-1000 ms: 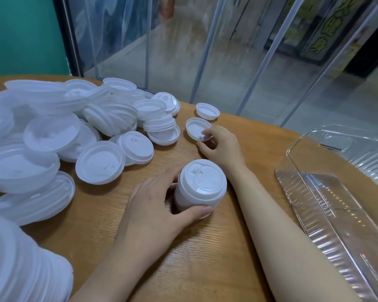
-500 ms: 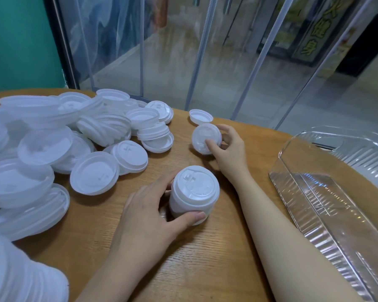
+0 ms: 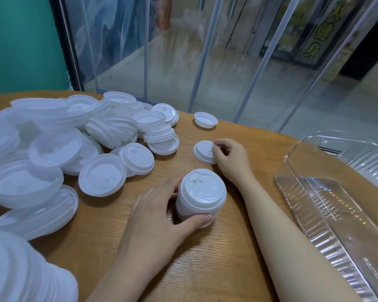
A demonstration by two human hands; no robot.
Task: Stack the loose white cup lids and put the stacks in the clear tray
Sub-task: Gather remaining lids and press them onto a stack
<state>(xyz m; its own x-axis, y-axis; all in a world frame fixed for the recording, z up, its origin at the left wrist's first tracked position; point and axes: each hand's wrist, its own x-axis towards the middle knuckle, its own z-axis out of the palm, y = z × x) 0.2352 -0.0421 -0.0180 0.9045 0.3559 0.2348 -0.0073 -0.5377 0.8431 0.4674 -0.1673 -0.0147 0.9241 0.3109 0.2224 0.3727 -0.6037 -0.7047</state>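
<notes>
My left hand grips a short stack of white lids standing on the wooden table, thumb in front and fingers behind. A single white lid lies top side up on the table just beyond it. My right hand rests on that lid's right edge, fingertips curled and pinching it. Another loose lid lies rim up farther back. A big pile of loose white lids covers the table's left side. The clear tray stands at the right.
A tall stack of lids fills the lower left corner. Behind the round table edge hang clear plastic curtain strips, with a teal wall at the far left.
My right hand lifted an upturned lid, turned it over and set it down top side up. My left hand stayed on the stack.
</notes>
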